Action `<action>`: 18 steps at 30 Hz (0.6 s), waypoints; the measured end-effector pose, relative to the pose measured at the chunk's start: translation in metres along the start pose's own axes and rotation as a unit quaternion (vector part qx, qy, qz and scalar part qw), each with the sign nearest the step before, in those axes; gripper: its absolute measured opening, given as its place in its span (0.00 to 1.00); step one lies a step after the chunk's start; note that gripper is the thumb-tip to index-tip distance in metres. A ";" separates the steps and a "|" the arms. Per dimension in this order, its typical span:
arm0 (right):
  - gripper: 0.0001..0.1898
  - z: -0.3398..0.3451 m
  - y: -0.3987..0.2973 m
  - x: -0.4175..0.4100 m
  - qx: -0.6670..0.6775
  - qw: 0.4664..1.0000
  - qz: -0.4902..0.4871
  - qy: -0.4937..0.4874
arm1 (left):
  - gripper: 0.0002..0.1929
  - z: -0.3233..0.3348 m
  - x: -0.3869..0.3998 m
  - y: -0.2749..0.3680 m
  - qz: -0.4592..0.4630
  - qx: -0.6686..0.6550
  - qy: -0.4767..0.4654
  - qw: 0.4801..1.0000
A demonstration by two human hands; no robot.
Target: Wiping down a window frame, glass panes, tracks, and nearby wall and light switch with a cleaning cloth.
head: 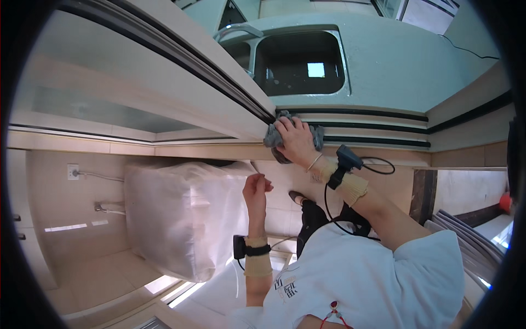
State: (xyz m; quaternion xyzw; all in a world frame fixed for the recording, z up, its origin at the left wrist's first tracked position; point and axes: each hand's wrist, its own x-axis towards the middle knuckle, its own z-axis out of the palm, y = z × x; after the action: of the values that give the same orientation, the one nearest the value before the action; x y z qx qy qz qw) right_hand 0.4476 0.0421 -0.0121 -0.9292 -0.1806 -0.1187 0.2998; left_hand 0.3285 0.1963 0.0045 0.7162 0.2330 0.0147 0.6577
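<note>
My right hand [296, 140] presses down on a crumpled grey cloth [272, 136], fingers spread over it. The cloth lies on the sill's parallel sliding tracks [370, 125], against the lower corner of a light-framed sliding panel [246, 96]. Parts of the tracks are hidden under hand and cloth. Lower and to the left, my left hand [257, 187] hangs in the air with loosely curled fingers and nothing visible in it. It is beside a large object under a pale, shiny cover [185, 218]. Both wrists carry black strapped devices.
Beyond the tracks is a pale counter [394, 61] with a dark sink basin [298, 61] and a curved metal faucet [238, 28]. A black cable [380, 172] loops from the device on my right wrist. Grey folded fabric [468, 238] hangs at the right.
</note>
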 end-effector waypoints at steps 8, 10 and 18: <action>0.31 -0.095 0.090 -0.049 -0.081 0.992 0.080 -0.059 | 0.08 0.015 0.007 -0.013 0.006 -0.017 -0.059 0.998; 0.29 -0.120 0.122 -0.070 -0.144 0.986 0.074 -0.044 | 0.08 0.015 0.004 -0.022 0.003 -0.025 -0.052 0.998; 0.23 -0.183 0.131 -0.072 0.252 0.904 0.333 -0.094 | 0.14 0.069 -0.011 -0.043 -0.030 -0.084 -0.171 0.981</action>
State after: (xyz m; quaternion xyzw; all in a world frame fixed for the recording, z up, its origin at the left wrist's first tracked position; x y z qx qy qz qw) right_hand 0.4156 -0.1857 0.0418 -0.8354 0.0883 0.1255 0.5277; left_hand 0.3277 0.1294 -0.0423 0.6425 0.1365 -0.1085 0.7462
